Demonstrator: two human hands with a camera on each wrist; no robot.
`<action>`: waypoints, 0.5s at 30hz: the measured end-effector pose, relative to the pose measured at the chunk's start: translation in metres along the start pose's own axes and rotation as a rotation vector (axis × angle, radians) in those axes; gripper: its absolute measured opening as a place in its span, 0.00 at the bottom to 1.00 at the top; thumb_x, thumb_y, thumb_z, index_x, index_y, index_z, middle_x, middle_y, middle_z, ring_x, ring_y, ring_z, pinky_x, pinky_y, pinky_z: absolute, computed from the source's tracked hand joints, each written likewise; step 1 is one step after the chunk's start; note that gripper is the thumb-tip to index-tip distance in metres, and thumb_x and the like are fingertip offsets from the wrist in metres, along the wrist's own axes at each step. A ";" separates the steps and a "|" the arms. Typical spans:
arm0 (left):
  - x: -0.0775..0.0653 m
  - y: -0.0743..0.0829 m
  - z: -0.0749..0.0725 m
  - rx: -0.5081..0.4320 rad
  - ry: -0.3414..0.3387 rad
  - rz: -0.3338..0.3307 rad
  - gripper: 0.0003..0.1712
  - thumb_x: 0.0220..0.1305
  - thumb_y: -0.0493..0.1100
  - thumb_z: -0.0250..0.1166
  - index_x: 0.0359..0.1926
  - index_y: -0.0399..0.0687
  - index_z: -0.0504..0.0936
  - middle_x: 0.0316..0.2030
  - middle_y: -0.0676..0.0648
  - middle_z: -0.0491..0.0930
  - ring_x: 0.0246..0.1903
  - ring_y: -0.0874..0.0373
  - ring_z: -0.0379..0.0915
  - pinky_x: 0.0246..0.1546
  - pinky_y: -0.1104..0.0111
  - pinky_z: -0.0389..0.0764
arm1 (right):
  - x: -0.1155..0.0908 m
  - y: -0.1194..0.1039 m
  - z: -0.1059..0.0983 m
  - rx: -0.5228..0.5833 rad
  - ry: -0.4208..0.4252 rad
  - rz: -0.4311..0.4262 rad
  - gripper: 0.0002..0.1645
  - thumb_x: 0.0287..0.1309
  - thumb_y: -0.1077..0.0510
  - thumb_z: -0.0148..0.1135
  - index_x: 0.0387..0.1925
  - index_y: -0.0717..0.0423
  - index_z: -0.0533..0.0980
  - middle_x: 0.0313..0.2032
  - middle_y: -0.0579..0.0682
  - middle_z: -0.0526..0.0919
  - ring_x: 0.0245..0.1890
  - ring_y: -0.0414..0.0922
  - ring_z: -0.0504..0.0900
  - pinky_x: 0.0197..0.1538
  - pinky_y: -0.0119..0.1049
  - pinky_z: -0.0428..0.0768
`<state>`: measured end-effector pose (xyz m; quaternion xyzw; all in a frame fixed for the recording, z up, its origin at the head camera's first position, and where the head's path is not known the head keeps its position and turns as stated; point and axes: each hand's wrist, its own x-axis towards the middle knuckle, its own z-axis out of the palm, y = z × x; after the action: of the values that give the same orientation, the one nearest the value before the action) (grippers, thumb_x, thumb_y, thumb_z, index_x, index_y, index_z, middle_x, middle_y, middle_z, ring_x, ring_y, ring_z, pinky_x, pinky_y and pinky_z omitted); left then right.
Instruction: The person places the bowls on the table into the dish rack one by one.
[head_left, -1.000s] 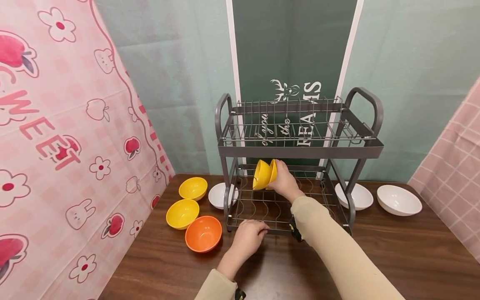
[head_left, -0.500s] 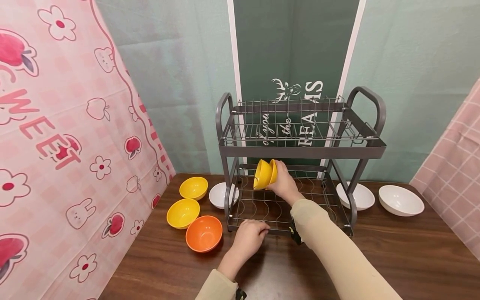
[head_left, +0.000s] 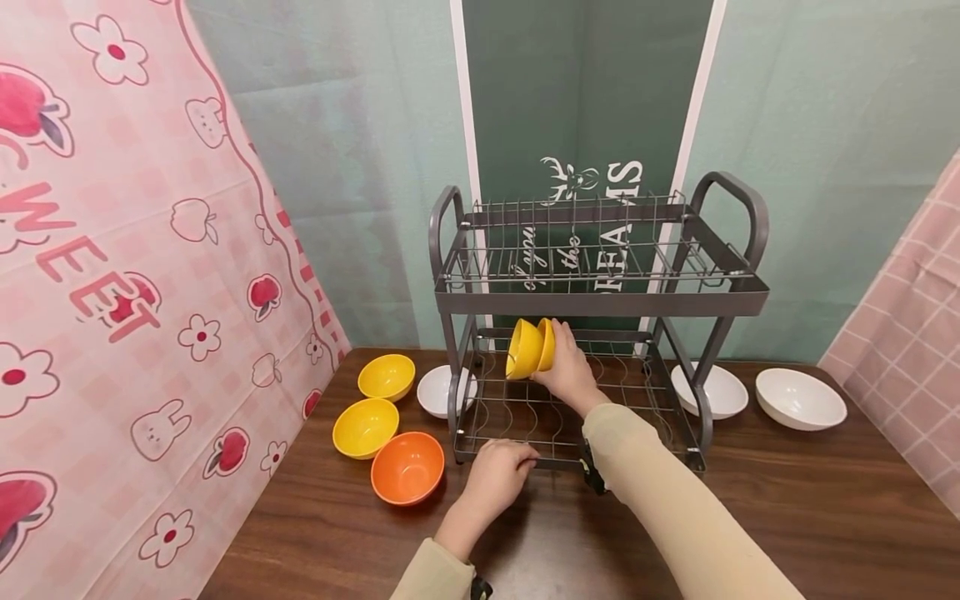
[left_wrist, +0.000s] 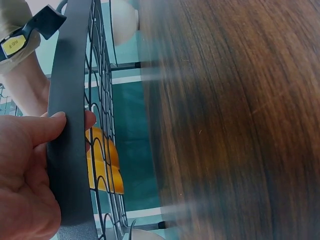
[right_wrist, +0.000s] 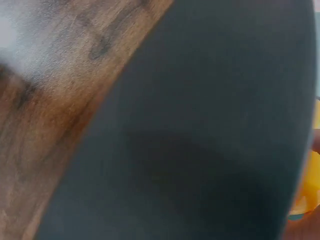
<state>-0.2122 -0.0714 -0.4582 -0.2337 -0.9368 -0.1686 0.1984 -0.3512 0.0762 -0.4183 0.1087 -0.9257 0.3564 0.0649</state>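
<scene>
Two yellow bowls stand on edge side by side on the lower tier of a dark grey dish rack [head_left: 600, 304], the left bowl [head_left: 523, 350] next to the right bowl [head_left: 547, 343]. My right hand [head_left: 568, 367] reaches in under the upper tier and holds the right bowl by its side. With thumb and fingers, my left hand [head_left: 498, 475] grips the lower tier's front bar [left_wrist: 70, 140]. In the right wrist view a grey bar [right_wrist: 200, 125] blocks most of the work, and only a strip of yellow bowl [right_wrist: 312, 175] shows at the edge.
Left of the rack are two yellow bowls [head_left: 386, 377] [head_left: 365, 427], an orange bowl [head_left: 407, 468] and a white bowl [head_left: 435, 392]. Two white bowls [head_left: 720, 392] [head_left: 799, 400] stand at the right. The upper wire tier [head_left: 570, 250] hangs low over my right hand.
My right hand has shifted very slightly right against the bowl, so a little more of its yellow side shows. The left hand and the bowls stay where they were.
</scene>
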 end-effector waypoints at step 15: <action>-0.001 -0.001 0.001 -0.009 -0.001 -0.003 0.04 0.55 0.42 0.66 0.31 0.56 0.86 0.31 0.60 0.85 0.35 0.64 0.81 0.39 0.70 0.75 | -0.022 0.003 -0.012 0.042 -0.029 0.002 0.61 0.48 0.52 0.68 0.72 0.51 0.38 0.72 0.58 0.41 0.68 0.64 0.53 0.66 0.63 0.55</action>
<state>-0.2124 -0.0719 -0.4596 -0.2335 -0.9364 -0.1731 0.1965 -0.3300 0.0898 -0.4159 0.1142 -0.9190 0.3743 0.0491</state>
